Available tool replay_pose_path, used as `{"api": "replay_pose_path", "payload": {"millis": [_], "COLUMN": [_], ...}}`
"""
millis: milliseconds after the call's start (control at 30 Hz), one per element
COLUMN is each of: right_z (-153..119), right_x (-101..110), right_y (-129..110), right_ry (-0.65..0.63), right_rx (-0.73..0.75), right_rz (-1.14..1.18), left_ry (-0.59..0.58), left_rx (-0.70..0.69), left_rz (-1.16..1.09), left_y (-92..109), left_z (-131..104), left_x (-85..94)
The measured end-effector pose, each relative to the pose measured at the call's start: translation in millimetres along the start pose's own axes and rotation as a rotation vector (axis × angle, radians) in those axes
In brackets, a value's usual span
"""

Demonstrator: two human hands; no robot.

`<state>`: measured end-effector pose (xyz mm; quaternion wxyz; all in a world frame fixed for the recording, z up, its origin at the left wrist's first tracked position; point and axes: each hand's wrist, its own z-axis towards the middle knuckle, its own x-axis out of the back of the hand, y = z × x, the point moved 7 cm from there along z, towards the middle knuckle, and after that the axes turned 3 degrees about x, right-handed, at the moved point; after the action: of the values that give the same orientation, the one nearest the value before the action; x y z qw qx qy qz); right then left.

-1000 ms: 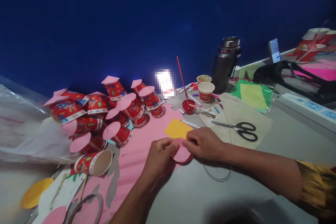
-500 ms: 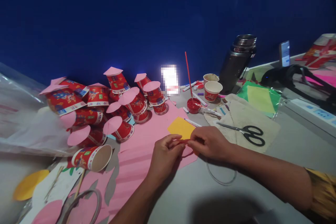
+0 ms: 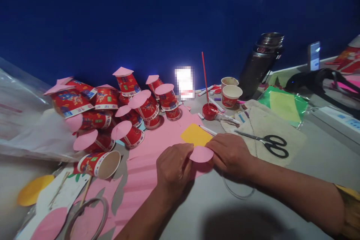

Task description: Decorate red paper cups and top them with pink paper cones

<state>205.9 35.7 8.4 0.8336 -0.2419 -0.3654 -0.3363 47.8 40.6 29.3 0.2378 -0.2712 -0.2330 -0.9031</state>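
A rounded piece of pink paper (image 3: 201, 154) is held between my two hands, just above the table, its pale face turned toward me. My left hand (image 3: 174, 165) grips its left edge, with the fingertips partly hidden behind it. At the right edge, my right hand (image 3: 232, 154) pinches the paper with curled fingers. Beyond the hands lies a yellow paper piece (image 3: 193, 134) on a large pink paper sheet (image 3: 146, 172). Black-handled scissors (image 3: 271, 144) rest on a beige cloth (image 3: 292, 144) right of my right hand.
Several red paper cups with pink paper cone tops (image 3: 129, 135) crowd the left. One cup (image 3: 98, 165) lies on its side. A red pot (image 3: 209, 112) with a stick, two cups (image 3: 232, 95) and a dark thermos (image 3: 261, 67) stand at the back. A power strip (image 3: 337, 123) sits right.
The pink paper has tilted up, so its broad face now shows between my hands. Both hands have turned, and the right has shifted slightly rightward. The view has shifted a little.
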Motion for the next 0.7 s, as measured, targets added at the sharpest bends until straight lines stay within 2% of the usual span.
{"api": "replay_pose_path", "payload": {"millis": [267, 500, 700], "right_z": [-4.4, -5.3, -5.2], "right_x": [-11.9, -9.3, -10.8], "right_y": [7.0, 7.3, 5.6], "right_ry": [-0.066, -0.05, -0.092], "right_rx": [-0.062, -0.071, -0.026], "right_rz": [0.026, 0.034, -0.012], "left_ry": [0.017, 0.038, -0.001], "left_rx": [-0.04, -0.106, -0.13], "left_rz": [0.01, -0.011, -0.016], "left_y": [6.6, 10.9, 15.7], "left_z": [0.7, 1.1, 4.4], "left_x": [2.6, 4.8, 2.2]}}
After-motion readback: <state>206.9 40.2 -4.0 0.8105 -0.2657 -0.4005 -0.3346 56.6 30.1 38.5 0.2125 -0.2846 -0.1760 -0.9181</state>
